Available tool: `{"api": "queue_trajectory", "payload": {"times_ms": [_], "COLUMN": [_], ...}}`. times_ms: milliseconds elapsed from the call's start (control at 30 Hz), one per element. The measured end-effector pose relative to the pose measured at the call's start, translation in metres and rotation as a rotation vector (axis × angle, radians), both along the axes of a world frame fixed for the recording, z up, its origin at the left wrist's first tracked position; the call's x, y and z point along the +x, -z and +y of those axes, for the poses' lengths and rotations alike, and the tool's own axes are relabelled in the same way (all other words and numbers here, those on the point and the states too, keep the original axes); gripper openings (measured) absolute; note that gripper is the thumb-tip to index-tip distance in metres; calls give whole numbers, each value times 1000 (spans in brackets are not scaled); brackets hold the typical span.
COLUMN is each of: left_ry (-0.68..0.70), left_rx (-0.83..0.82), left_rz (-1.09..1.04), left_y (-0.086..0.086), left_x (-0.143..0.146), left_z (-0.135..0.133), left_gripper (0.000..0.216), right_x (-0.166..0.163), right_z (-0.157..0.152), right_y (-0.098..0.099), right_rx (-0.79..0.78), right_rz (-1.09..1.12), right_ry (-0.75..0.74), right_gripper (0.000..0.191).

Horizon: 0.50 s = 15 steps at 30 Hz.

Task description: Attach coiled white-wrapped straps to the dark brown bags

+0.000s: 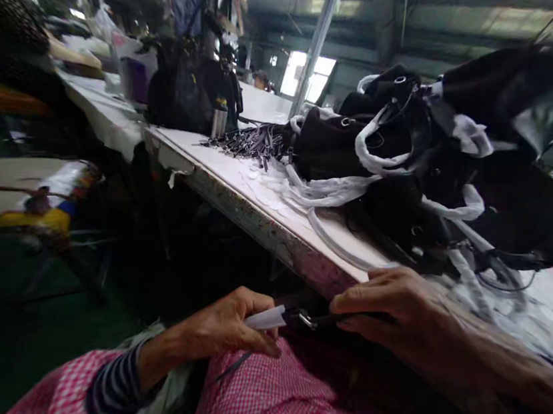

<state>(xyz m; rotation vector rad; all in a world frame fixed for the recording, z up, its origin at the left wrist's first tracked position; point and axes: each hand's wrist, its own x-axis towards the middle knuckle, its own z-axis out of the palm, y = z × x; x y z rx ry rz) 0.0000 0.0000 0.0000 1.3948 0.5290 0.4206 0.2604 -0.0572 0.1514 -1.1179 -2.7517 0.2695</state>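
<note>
Over my lap, a dark strap (323,321) with a small metal buckle (304,320) is stretched between my hands. My left hand (225,327) is closed around its left part, where a white sleeve-like wrapping (267,317) shows between thumb and fingers. On the other side of the buckle, my right hand (400,309) pinches the strap between thumb and fingertips. The strap's far ends are hidden by my hands. Both hands are just off the table edge, the right one nearest to it.
Black bags (333,139) with white-wrapped handles (380,147) are heaped on the white table (243,177) to the right. Several straps with metal clips (258,143) lie farther back, by a metal cup (218,123). A stool (12,186) stands left; a person's arm (70,51) shows beyond.
</note>
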Motion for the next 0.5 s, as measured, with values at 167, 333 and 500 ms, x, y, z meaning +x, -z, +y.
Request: {"api": "queue_trajectory", "payload": {"times_ms": [167,333,500], "left_ry": [37,39,31], "left_rx": [-42,108,231], "left_rz": [48,55,77], "left_y": [1,2,13], "left_x": [4,7,6], "left_z": [-1,-3,1], "left_gripper": [24,29,29], "right_x": [0,-9,-8], "right_z": [1,-3,-3], "right_y": [6,0,-3], "right_rx": [65,2,-20], "right_rz": [30,-11,-15], "right_ry": [-22,3,-3], "right_gripper": [22,20,20]}}
